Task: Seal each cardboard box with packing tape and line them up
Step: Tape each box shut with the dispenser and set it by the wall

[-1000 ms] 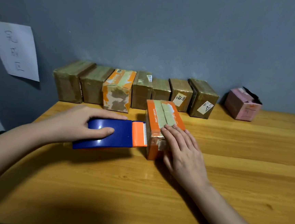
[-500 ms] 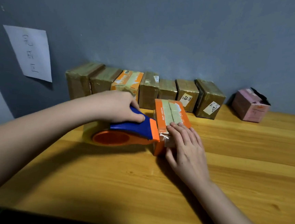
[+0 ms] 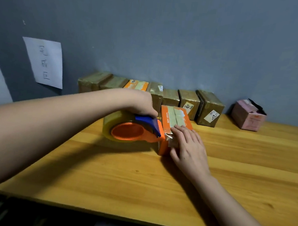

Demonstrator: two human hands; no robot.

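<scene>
At table centre, orange box in front of sealed row. Left hand gripping tape dispenser, blade against box edge. Right hand flat, fingers straight, pressing tape end. Best: keep pressing, twist blade sharply to cut, then smooth tail down

A row of sealed boxes stood along the back of the worktop, against the wall. One more box sat apart to their right. Before the row stood a single box, with the tape dispenser touching its left side. A paper sheet hung on the wall, left of the row.
</scene>
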